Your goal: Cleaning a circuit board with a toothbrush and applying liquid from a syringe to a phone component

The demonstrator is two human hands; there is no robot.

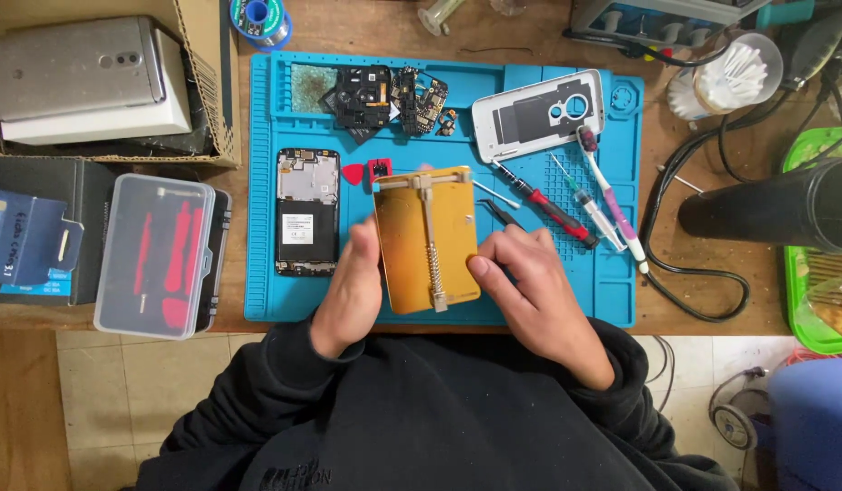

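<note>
A gold metal board holder (427, 238) with a spring rail down its middle rests on the blue work mat (266, 182). My left hand (352, 291) grips its left edge, fingers curled under it. My right hand (525, 282) presses against its right edge with the thumb on the plate. An opened phone body (307, 212) lies to the left of the holder. Two dark circuit boards (389, 98) sit at the mat's far edge. A white phone back cover (537, 114) lies to their right.
A red-handled screwdriver (548, 205), tweezers (501, 212), a syringe (586, 207) and a pink-and-white brush (612, 195) lie right of the holder. A clear tool case (155, 255) and a cardboard box holding a silver phone (73, 68) stand at left. A black cylinder (785, 207) and cables are at right.
</note>
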